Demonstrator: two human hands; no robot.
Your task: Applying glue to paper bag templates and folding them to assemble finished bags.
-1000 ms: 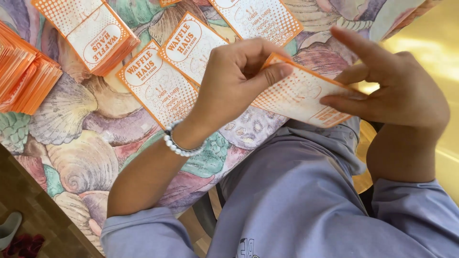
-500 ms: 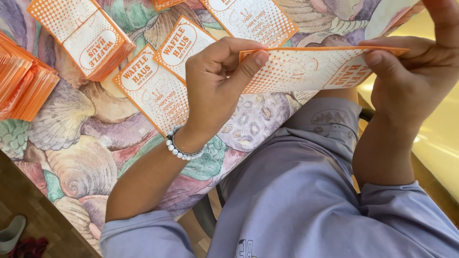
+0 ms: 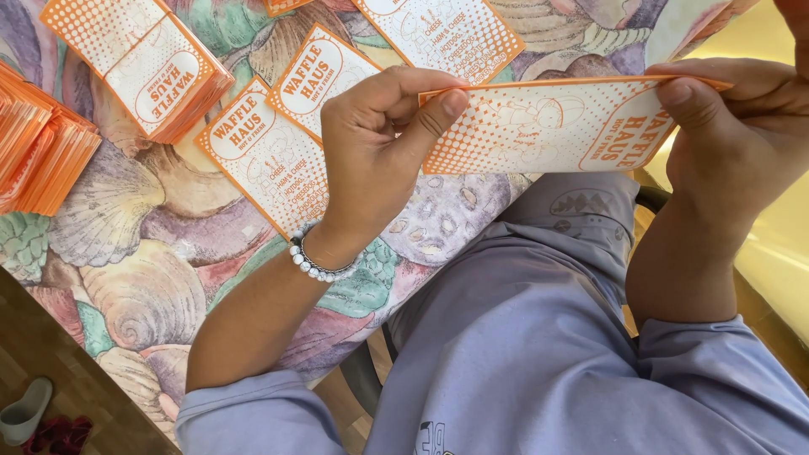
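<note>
Head view: an orange-and-white paper sleeve (image 3: 552, 126) is held up flat over the table edge, above the lap, its long axis running from 9 to 3 o'clock. The left hand (image 3: 371, 160) pinches its 9 o'clock end, thumb in front and fingers curled over the top edge. The right hand (image 3: 733, 143) pinches the 3 o'clock end, thumb pressed on the printed face. Both hands are closed on the sleeve, one at each end, so neither is nearer; the sleeve lies between them, stretched flat.

On the shell-print tablecloth (image 3: 126, 278), flat sleeves (image 3: 270, 160) lie at 9 to 10 o'clock of the left hand, a folded stack (image 3: 143, 63) farther toward 10 o'clock, and an orange pile (image 3: 38, 152) at the far 9 o'clock edge.

Against half a second ago, the sleeve sits slightly lower and squarer to the camera, showing its printed face more fully; the grips look unchanged.
</note>
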